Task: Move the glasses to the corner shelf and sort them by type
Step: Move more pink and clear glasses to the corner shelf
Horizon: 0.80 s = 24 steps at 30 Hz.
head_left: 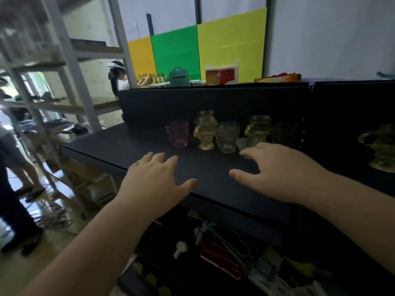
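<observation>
Black shelf [119, 146]; both hands [156, 180] spread, empty.

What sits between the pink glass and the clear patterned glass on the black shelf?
In the head view, an amber handled mug stands between the pink glass and the clear patterned glass, another amber piece behind it.

Both empty hands [154, 178] hover before glasses [227, 137].
</observation>
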Motion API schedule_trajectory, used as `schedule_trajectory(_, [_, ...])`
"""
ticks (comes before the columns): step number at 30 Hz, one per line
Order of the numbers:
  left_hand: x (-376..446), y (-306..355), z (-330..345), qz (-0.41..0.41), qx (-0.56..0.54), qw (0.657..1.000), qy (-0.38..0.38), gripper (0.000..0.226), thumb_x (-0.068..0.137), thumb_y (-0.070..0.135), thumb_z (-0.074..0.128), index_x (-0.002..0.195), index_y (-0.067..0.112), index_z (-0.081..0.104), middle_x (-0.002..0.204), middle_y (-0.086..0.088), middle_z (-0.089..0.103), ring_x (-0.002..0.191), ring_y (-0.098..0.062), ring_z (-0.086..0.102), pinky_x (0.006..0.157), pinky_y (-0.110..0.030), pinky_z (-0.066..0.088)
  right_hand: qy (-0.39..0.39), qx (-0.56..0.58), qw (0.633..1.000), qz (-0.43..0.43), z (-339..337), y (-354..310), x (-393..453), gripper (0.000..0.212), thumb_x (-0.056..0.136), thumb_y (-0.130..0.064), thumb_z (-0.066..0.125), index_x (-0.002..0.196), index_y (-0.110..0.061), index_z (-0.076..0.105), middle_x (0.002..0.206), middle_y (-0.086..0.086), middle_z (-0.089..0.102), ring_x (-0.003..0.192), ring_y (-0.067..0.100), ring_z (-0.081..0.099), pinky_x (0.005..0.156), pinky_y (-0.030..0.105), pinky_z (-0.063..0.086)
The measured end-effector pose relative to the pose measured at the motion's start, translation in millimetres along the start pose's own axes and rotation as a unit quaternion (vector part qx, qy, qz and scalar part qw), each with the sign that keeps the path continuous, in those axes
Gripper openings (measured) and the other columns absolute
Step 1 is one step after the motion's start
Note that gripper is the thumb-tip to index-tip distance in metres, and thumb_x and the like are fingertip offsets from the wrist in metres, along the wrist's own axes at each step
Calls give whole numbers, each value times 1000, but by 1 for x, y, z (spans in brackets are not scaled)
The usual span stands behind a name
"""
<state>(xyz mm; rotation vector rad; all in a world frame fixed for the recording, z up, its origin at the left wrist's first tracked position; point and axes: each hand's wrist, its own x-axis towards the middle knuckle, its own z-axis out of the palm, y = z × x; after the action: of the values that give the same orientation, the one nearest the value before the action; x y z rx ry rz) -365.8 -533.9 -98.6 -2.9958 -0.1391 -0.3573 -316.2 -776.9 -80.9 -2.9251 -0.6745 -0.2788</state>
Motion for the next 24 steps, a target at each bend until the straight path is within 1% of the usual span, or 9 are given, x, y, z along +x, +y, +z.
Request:
schedule_trajectory(5, [43,-51,8,-18,12,1000,15,85,82,80,29,151,31,24,156,-2,30,145,-25,20,111,-44,27,18,-25,999,-18,6,-31,58,75,86,-80,30,143,-34,46,137,-7,51,120,15,52,89,34,50])
schedule_trajectory(8, [69,-78,20,-23,-20,1000,0,83,83,77,34,152,33,21,158,-3,26,146,-26,16,112,-45,29,23,-37,999,-18,12,-53,84,74,88,-77,31,144,-32,44,137,-6,51,122,15,51,90,34,49])
schedule_trajectory(10, [88,-92,30,-12,-39,999,-6,82,84,74,39,152,33,20,159,-2,24,146,-26,17,111,-45,31,31,-59,998,-19,17,-66,98,73,88,-77,30,143,-31,45,134,-6,53,120,15,52,92,34,50])
schedule_trajectory(13, [118,-110,43,27,-57,998,17,78,86,70,44,152,34,22,159,0,24,144,-24,21,109,-43,32,54,-89,995,-5,23,-83,117,71,87,-77,28,137,-31,50,125,-6,56,113,15,54,89,35,51])
schedule_trajectory(16, [146,-124,54,81,-80,993,28,78,85,69,46,152,35,22,158,1,24,143,-24,24,108,-42,33,85,-78,992,42,28,-99,128,69,86,-76,29,132,-31,56,120,-6,59,108,15,56,85,37,53])
schedule_trajectory(21, [198,-136,53,176,-144,973,50,79,83,69,48,150,34,26,156,-2,28,140,-26,28,107,-41,33,105,-72,981,143,31,-122,142,67,85,-76,32,130,-33,58,122,-9,58,109,12,56,84,34,52])
schedule_trajectory(24, [222,-129,51,232,-174,954,69,80,82,66,52,150,34,25,156,-4,27,140,-28,28,107,-43,33,113,-87,972,189,35,-134,148,70,85,-75,33,135,-32,55,127,-9,56,112,12,55,84,32,52])
